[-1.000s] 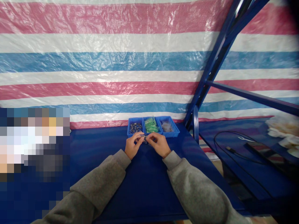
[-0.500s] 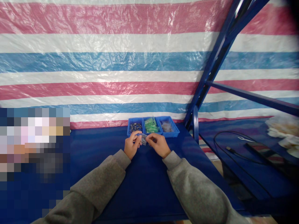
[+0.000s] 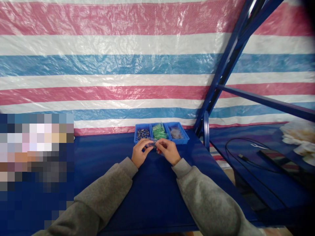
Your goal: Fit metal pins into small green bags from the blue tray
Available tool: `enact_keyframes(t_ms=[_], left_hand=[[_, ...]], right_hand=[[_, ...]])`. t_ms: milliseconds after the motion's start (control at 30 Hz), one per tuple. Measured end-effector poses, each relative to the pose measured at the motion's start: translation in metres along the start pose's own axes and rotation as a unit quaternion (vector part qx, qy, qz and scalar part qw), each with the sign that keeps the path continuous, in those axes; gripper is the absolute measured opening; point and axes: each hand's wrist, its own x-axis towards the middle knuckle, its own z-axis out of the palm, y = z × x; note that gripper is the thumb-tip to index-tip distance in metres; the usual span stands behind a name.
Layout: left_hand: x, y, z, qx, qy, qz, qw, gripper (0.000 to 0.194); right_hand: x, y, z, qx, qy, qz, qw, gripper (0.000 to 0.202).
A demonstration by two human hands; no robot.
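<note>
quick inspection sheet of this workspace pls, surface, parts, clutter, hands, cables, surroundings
Surface: blue table, no spill or damage seen; far left blurred out
Job's things: three blue trays side by side, holding small metal parts, green packets and clear pieces
Clutter: whitish crumpled material on the side table
Hands: left hand and right hand both grip a small see-through item; details too small to tell
Cables: black cable, loosely looped on the side table
Surroundings: striped sheet behind, blue metal frame at right
</note>
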Motion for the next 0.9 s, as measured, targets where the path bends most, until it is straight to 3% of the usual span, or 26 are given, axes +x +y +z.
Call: enact_keyframes(t_ms=[333,600,900], left_hand=[[-0.0014,-0.004,-0.0002,0.026,0.001,0.003,1.0,0.017],[0.0017,-0.0021,-0.0019,0.043,0.052,0.02,0.998,0.016],[-0.002,-0.004,-0.001,0.03,0.035,-0.034,0.998,0.019]], right_hand=[[-0.0007,0.0025,0.0007,0.005,-0.006,0.012,1.0,0.025],[-0.0013,-0.0043,-0.0003,-0.073,0.045,-0.044,0.995,0.029],[-0.0014,-0.0044,-0.0014,-0.128,0.007,-0.108,0.986,0.02]])
